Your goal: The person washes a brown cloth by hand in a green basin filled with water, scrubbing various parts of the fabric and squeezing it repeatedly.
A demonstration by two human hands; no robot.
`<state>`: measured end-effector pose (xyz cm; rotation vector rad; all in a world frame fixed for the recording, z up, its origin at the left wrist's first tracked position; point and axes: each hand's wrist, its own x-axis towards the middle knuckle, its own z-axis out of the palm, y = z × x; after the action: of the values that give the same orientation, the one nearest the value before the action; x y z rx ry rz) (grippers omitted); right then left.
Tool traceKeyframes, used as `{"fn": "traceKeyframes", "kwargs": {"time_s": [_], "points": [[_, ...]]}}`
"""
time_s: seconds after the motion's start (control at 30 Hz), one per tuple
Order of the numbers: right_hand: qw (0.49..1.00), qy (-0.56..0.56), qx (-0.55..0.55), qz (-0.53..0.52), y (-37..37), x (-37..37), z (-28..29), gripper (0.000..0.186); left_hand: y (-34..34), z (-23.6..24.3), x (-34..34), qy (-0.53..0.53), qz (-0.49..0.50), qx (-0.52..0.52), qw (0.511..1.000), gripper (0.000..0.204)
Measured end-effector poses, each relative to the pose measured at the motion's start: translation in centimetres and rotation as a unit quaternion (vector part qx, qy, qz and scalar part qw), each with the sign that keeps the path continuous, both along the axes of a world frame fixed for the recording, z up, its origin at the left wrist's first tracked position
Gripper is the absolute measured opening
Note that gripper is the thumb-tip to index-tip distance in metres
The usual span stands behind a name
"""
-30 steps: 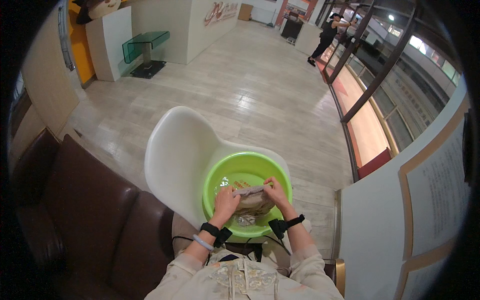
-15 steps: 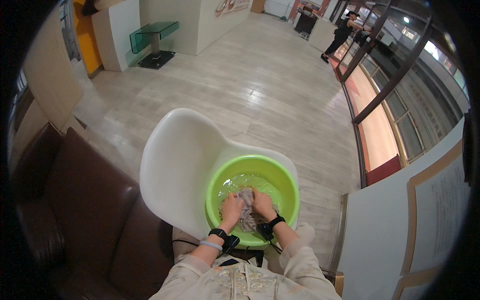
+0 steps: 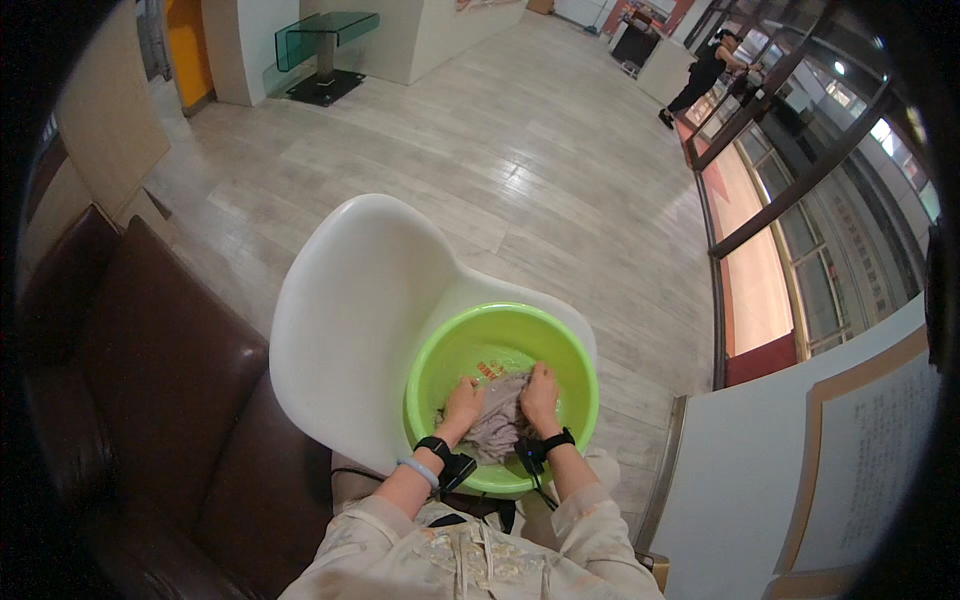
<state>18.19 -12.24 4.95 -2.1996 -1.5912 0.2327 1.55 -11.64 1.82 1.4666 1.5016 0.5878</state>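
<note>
Cloth [image 3: 497, 420], finger-pinched by left hand [image 3: 462, 406] and right hand [image 3: 540, 400], is apparently being worked in the green basin [image 3: 515, 328], next needing an even grip.

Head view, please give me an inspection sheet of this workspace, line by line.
Surface: white chair, bearing the basin.
Job's things: green basin; greyish cloth inside it.
Clutter: nothing seen.
Hands: left hand holds the cloth's left side, right hand its right.
Cables: black cable near the left forearm, another below the right wrist.
Surroundings: brown sofa at left, glass stand beyond, person far right.
</note>
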Motion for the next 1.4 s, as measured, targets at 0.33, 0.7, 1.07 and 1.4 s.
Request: {"fn": "traceKeyframes", "kwargs": {"time_s": [0.33,0.7,1.07,1.4], "points": [[0.963,0.249,-0.025,-0.099,0.6,1.0,-1.3,0.021,0.0,-3.3,1.5,-0.143,0.087,-0.092,0.982,0.039],[0.995,0.091,0.024,0.014,0.3,-4.9,0.0,0.027,-0.7,-6.4,2.6,-0.499,0.061,-0.311,0.806,0.045],[0.991,0.112,0.035,0.062,-0.4,-5.8,1.6,0.027,-1.4,-2.1,2.3,-0.521,0.111,-0.305,0.79,0.027],[0.99,0.139,0.021,0.025,-0.8,-6.5,1.5,0.027,-1.4,-5.7,2.5,-0.492,0.116,-0.353,0.787,0.02]]}}
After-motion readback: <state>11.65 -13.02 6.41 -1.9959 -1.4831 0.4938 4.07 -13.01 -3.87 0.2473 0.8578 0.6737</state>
